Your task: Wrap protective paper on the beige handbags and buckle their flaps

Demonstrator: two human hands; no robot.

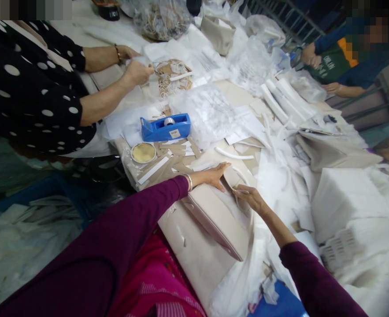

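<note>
A pale pink-beige handbag (219, 224) lies on its side on the table in front of me, its flat base towards me. My left hand (216, 175) rests at the bag's far left edge, thumb and fingers spread apart. On the bag's right side, near its handle (239, 175), my right hand (253, 199) is closed around a small metal tool (242, 191). The tool's tip points at the bag; its exact kind is too small to make out.
A blue tape dispenser (165, 127) and a round tin of yellowish paste (143, 152) stand beyond my left arm. Paper strips and white wrapping (210, 112) cover the table. Co-workers' hands (138, 71) work at the far left and far right. White foam sheets (346, 193) pile up at right.
</note>
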